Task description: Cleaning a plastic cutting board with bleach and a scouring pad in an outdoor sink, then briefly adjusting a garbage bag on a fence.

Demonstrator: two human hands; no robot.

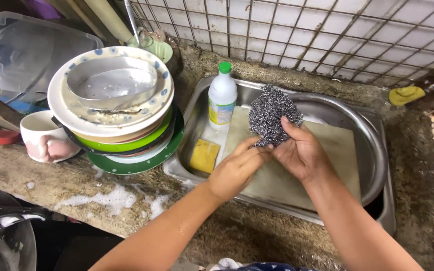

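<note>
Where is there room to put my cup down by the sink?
Bare counter lies in front of the stacked plates, though it is wet with suds. More bare stone lies behind the sink, up to the yellow cloth. The sink is crowded: bottle, sponge, board, both hands holding the steel scourer.
</note>
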